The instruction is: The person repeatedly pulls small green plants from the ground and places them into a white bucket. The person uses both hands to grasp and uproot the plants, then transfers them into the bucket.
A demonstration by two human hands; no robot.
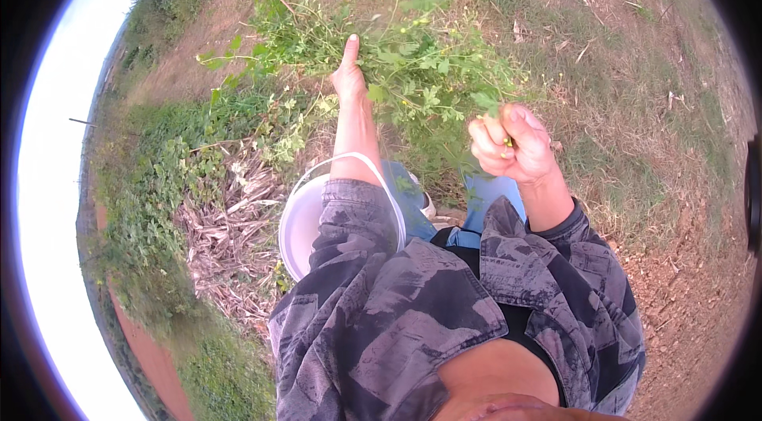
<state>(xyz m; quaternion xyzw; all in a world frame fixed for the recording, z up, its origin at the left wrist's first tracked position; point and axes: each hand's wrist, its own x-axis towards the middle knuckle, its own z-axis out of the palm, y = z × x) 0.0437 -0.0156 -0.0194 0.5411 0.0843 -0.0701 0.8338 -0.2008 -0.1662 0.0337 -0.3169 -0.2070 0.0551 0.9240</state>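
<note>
A large loose bunch of leafy green plants (pixel 428 58) with small yellow flowers or buds spreads before me. My left hand (pixel 350 79) grips its near side, thumb up along the stems and the fingers hidden under the leaves. To the right, my right hand (pixel 512 144) is closed in a fist at the lower edge of the bunch. Small yellow-green bits of plant stems show between its fingers. A white plastic bucket (pixel 297 227) hangs by its handle over my left forearm. My sleeve covers part of its mouth.
Dry grass (pixel 595 82) covers the ground ahead and to the right. A heap of dry stalks and husks (pixel 232 236) lies left of the bucket, beside leafy green vines (pixel 161 153). Bare reddish soil (pixel 678 308) is at the lower right. My shoe (pixel 427 207) shows below the bunch.
</note>
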